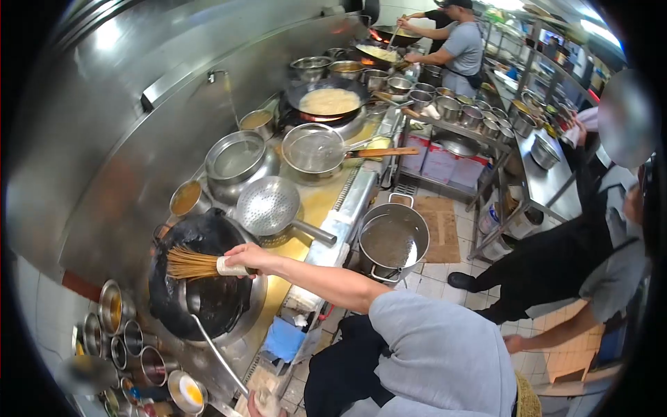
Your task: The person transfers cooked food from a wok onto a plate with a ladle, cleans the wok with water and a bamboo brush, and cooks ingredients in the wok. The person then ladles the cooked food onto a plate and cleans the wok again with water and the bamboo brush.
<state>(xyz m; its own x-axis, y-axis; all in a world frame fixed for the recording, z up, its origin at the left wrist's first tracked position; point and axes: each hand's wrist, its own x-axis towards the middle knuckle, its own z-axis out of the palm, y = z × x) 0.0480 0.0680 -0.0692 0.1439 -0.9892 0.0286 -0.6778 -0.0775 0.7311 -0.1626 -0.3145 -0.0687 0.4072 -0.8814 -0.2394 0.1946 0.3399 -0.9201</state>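
My right hand (250, 258) is closed round the pale handle of a bamboo brush (194, 264), whose bristles lie over the black wok (208, 233) at the lower left. At the bottom edge, my left hand (264, 403) is closed on the end of a long metal ladle (219, 353); its shaft runs up into the wok. A perforated skimmer (268, 206) with a metal handle rests just beyond the wok. Beside the wok, near the counter edge, is a blue cloth (283, 339).
Seasoning pots (111, 309) crowd the lower left. A large steel pot (394, 240) is right of the counter. Farther back, a second wok (330, 101) holds pale liquid. One person (464, 48) cooks at the back; another person (563, 257) stands at the right.
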